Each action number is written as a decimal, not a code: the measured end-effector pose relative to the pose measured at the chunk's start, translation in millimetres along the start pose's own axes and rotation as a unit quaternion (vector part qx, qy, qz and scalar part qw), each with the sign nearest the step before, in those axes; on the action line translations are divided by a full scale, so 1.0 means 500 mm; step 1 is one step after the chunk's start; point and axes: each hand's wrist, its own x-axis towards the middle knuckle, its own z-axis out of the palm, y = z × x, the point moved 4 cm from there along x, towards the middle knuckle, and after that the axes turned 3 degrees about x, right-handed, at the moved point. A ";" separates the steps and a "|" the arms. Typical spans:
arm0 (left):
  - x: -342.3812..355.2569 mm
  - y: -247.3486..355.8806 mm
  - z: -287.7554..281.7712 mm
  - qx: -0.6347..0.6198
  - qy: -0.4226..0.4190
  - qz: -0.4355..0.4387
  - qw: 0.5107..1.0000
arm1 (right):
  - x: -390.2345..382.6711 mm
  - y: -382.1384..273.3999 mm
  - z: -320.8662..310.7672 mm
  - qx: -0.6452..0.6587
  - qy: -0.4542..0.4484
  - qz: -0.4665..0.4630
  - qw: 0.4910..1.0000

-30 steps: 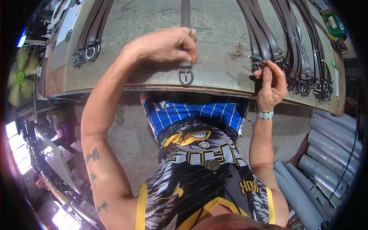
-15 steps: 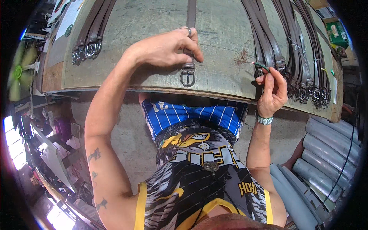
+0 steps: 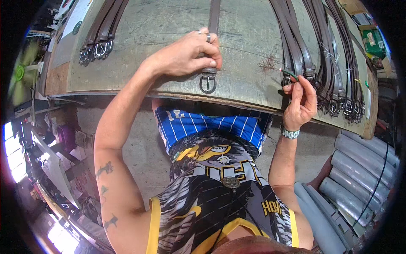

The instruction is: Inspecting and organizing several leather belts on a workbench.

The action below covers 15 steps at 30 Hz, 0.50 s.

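Note:
A single brown belt [image 3: 215,17] runs toward me down the middle of the table, its dark metal buckle [image 3: 207,84] close to the near edge. My left hand [image 3: 190,53] is closed over the belt just above the buckle, thumb and fingers pinched on it; the palm hides part of the strap. At the right, my right hand [image 3: 301,101] pinches a slim, curved green tool [image 3: 289,74] with a small pale pinkish tip pointing left. This tool sits in front of the buckle ends of a belt bundle [image 3: 292,38]. Its exact kind is unclear.
Reddish-brown thread scraps [image 3: 269,63] lie left of the green tool. More belts [image 3: 103,29] rest at the far left and another tied bundle [image 3: 338,76] at the right of the table [image 3: 160,25]. Silvery wrapped rolls [image 3: 355,182] lie at lower right; a fan [image 3: 20,73] turns at left.
My left fingers have curled in closer on the belt by the buckle. The right hand and green tool have hardly moved. The view has shifted slightly.

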 end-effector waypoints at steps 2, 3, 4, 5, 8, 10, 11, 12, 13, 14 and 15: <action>-0.003 -0.001 0.008 0.015 0.017 0.019 1.000 | 0.000 -0.001 0.000 -0.002 -0.001 0.004 1.000; -0.003 -0.001 0.010 0.027 0.035 0.016 0.999 | 0.000 -0.001 0.000 -0.003 -0.002 0.004 1.000; -0.004 0.000 0.010 0.039 0.053 0.014 0.998 | 0.000 -0.001 0.000 -0.003 -0.003 0.004 1.000; -0.005 0.000 0.011 0.040 0.054 0.013 0.998 | 0.000 -0.001 0.001 -0.002 -0.004 0.004 1.000; -0.011 -0.004 0.010 0.000 0.093 -0.037 0.995 | -0.002 0.001 0.001 0.006 -0.005 0.002 1.000; -0.022 -0.007 0.009 -0.142 0.185 -0.115 0.966 | -0.003 0.004 -0.003 -0.012 -0.003 0.010 1.000; -0.030 0.007 0.008 -0.057 0.211 -0.120 0.968 | -0.002 0.004 -0.005 -0.013 -0.001 0.011 1.000; -0.040 0.031 0.003 0.011 0.229 -0.119 0.966 | -0.003 0.004 -0.003 -0.005 0.001 0.013 1.000; -0.053 0.048 0.013 0.017 0.235 -0.150 0.960 | -0.004 0.004 -0.002 0.002 0.002 0.016 1.000; -0.065 0.065 0.023 0.022 0.240 -0.179 0.954 | -0.004 0.001 -0.003 0.000 0.006 0.018 1.000; -0.078 0.075 0.041 0.044 0.270 -0.175 0.946 | -0.002 -0.001 0.000 -0.003 0.004 0.018 1.000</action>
